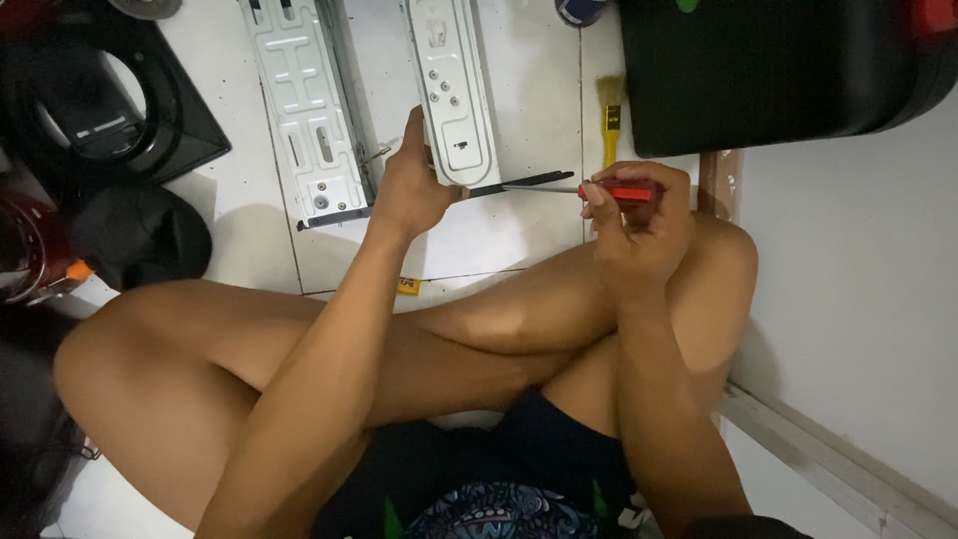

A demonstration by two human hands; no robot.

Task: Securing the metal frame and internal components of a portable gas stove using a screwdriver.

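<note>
left hand [411, 190] grips near end of grey metal bracket [451, 95] lying on floor, thumb up along its edge. right hand [639, 215] closed round red-handled screwdriver [599, 190], tip reaching bracket's lower end. judging by tool set at bracket, screw work looks midway; second bracket [304, 110] lies just beside, untouched. white tiled floor [529, 90], yellow brush [610, 125] near dark case [778, 70], black fan housing [100, 100] at left, pale wall [858, 299] at right.

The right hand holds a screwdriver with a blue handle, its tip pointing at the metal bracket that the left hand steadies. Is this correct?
Not quite: the head view shows the screwdriver handle is red, not blue. The right hand holds it, tip toward the metal bracket steadied by the left hand.
</note>
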